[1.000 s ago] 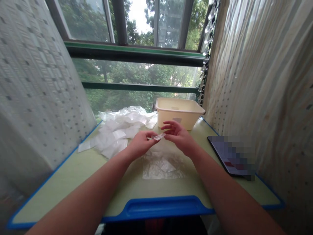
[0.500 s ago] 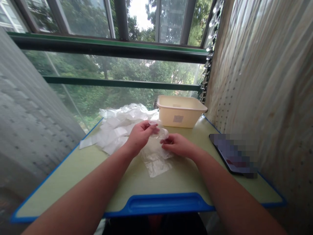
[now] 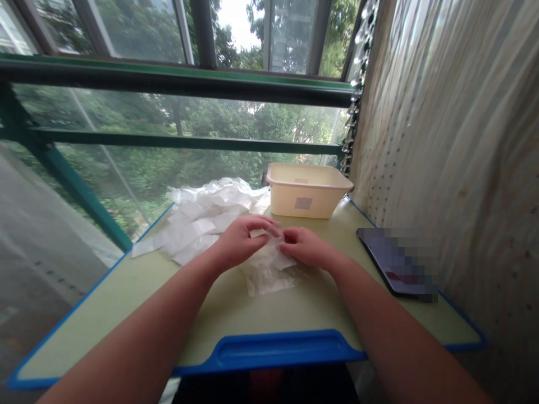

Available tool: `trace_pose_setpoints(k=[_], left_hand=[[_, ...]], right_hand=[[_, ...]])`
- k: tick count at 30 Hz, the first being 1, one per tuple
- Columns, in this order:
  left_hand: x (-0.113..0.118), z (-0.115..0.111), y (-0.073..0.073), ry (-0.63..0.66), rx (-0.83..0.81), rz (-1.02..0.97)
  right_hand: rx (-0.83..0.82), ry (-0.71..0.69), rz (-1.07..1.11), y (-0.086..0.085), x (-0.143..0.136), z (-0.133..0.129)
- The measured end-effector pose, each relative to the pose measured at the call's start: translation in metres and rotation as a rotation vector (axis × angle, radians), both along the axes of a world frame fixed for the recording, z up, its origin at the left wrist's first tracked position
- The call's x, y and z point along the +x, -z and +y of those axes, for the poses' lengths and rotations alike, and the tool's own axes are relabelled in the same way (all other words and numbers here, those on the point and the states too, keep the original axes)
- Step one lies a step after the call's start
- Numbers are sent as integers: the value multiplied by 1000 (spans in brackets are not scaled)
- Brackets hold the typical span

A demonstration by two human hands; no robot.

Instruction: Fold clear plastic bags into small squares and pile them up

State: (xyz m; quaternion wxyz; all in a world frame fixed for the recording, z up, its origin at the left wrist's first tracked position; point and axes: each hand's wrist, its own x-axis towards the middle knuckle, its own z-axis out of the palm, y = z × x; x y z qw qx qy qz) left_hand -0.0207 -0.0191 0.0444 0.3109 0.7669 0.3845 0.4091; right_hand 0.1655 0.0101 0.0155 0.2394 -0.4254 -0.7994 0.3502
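My left hand (image 3: 242, 240) and my right hand (image 3: 309, 247) meet over the middle of the table. Between their fingertips is a small clear plastic bag (image 3: 285, 259), which hangs down beside my right fingers. Both hands are closed on it in a pinch; its exact outline is blurred. Below them, another clear plastic bag (image 3: 269, 283) lies flat on the tabletop. To the left of my left hand spreads a heap of white and clear plastic bags (image 3: 196, 227).
A cream plastic bin (image 3: 290, 202) with a small label stands at the back right. On the right lies a dark phone or tablet (image 3: 391, 266), its screen partly pixelated. The pale green table (image 3: 126, 303) has a blue rim and a blue front groove. Curtains flank both sides.
My left hand has come down and closer to my right hand. The small bag, earlier stretched between the hands, now hangs lower near the right fingers. The view has shifted slightly.
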Motion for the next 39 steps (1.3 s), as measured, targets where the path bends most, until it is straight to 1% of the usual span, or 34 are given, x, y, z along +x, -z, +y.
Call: trace_pose_setpoints(k=[3, 5, 8, 10, 13, 17, 21, 26, 29, 33, 36, 39], left_hand=[[-4, -3, -6, 45, -84, 128], [-6, -3, -8, 64, -159, 134], [-7, -1, -6, 36, -194, 82], [-8, 2, -2, -16, -181, 63], [-10, 6, 5, -81, -151, 87], [-11, 10, 10, -92, -135, 72], [-7, 9, 9, -134, -91, 70], [0, 3, 4, -136, 21, 165], [4, 0, 2, -146, 35, 160], [7, 0, 2, -132, -62, 53], [8, 1, 4, -128, -99, 37], [7, 2, 5, -129, -89, 111]], right_hand=[[-28, 14, 11, -2, 0, 0], [-62, 24, 32, -2, 0, 0], [-90, 25, 58, -2, 1, 0], [-100, 29, 71, 0, 2, 1], [-128, 42, 97, 2, 2, 2], [-153, 36, 117, 2, 1, 3], [-149, 21, 128, 2, 1, 2], [-125, -19, 145, 0, 1, 0], [-76, -25, 137, -2, 0, 0], [85, -2, 90, -7, -1, -1], [226, 29, 193, -12, -2, -5], [311, 60, 346, -17, -3, -8]])
